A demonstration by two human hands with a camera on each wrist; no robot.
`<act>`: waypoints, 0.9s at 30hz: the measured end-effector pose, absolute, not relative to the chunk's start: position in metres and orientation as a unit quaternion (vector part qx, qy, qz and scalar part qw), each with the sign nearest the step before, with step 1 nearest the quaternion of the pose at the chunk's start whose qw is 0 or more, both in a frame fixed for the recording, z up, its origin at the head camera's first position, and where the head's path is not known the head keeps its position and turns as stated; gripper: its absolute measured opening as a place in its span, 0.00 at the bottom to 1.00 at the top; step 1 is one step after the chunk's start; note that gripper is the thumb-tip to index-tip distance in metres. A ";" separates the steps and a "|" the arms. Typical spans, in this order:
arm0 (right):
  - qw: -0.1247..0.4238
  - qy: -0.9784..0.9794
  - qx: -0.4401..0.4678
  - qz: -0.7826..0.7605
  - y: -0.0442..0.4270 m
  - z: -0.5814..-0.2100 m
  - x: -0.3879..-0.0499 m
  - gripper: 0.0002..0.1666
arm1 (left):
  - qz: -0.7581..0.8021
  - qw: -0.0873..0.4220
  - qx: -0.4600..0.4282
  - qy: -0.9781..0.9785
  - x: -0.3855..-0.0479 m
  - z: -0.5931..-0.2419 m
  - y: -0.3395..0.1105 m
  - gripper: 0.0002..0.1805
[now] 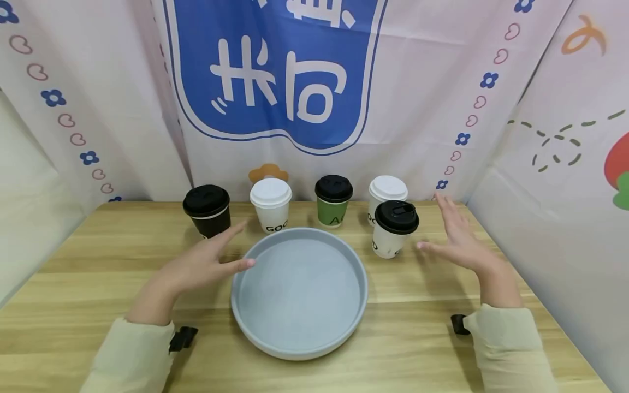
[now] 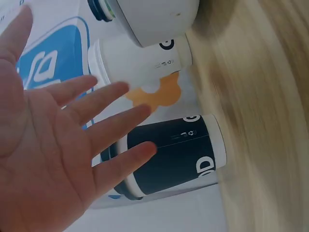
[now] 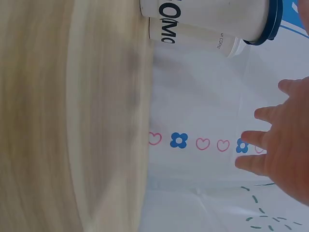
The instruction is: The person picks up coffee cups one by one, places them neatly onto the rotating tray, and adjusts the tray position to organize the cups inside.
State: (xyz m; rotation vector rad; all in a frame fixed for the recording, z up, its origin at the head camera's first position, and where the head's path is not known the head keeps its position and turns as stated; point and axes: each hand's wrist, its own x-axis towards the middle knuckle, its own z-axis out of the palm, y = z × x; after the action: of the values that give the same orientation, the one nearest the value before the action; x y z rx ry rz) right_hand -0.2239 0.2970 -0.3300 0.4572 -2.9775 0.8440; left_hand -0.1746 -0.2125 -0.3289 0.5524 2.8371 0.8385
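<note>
My left hand (image 1: 201, 268) hovers with straight, spread fingers at the left rim of a round grey tray (image 1: 301, 349), holding nothing. Just beyond it stands a black paper cup (image 1: 212, 222) with a black lid, which also shows as a dark cup (image 2: 174, 152) in the left wrist view. My right hand (image 1: 459, 240) is extended, fingers straight, right of a white cup with a black lid (image 1: 389, 240), apart from it. Behind that cup is a white-lidded cup (image 1: 388, 188), partly hidden. Along the back are another white cup (image 1: 271, 210) and a green cup with a black lid (image 1: 332, 210).
Everything stands on a wooden table (image 1: 408, 338). A printed cloth with a blue emblem (image 1: 275, 76) hangs right behind the cups, and a pale wall (image 1: 555, 229) borders the table on the right. Black straps (image 1: 183, 338) sit at both wrists.
</note>
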 end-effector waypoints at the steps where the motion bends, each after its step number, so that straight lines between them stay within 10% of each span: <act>1: 0.006 -0.948 0.148 0.282 0.296 -0.331 -0.226 0.72 | 0.290 0.080 0.181 0.936 -0.176 -0.331 -0.214 0.51; 27: 0.014 -0.868 0.167 0.467 0.267 -0.353 -0.247 0.66 | 0.359 0.182 0.229 0.886 -0.188 -0.349 -0.231 0.55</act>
State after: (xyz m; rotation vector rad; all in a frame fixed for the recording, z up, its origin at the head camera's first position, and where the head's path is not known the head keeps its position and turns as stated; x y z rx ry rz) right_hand -0.2467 0.2667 -0.3532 0.5197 -2.7024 1.4544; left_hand -0.1882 -0.2314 -0.3490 0.6472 2.5021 1.0143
